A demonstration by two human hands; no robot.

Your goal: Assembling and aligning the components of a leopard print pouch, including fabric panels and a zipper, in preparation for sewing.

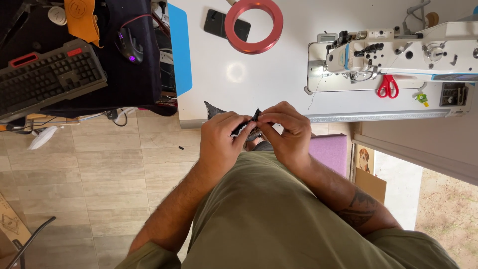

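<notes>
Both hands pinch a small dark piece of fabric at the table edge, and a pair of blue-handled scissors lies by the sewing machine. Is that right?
Not quite. The head view shows the scissors have red handles, not blue. The rest holds: the left hand and right hand pinch the small dark piece of fabric at the table edge, and the scissors lie by the sewing machine.

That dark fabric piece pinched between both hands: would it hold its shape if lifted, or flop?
The dark fabric piece would probably flop: it bunches and creases between the left hand and right hand. It looks thin, so likely light. A loose corner lies flat on the white table, suggesting little stiffness.
</notes>
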